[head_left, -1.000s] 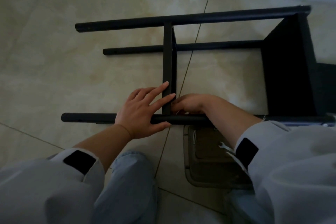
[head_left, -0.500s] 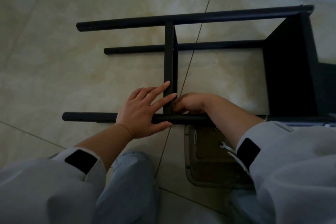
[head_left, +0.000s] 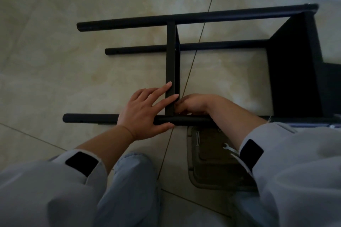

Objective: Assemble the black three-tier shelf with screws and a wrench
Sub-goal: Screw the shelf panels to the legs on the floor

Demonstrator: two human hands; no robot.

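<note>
Left hand [head_left: 145,114] lies flat with fingers straight, pressing the shelf [head_left: 172,64] panel against the near pole [head_left: 92,118]. Right hand [head_left: 193,104] is curled at that joint, can't tell what it's pinching.

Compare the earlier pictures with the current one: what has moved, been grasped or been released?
Nothing visibly changed. The left hand still rests on the near pole and middle shelf; the right hand stays curled at their joint. The wrench remains in the tray.
</note>
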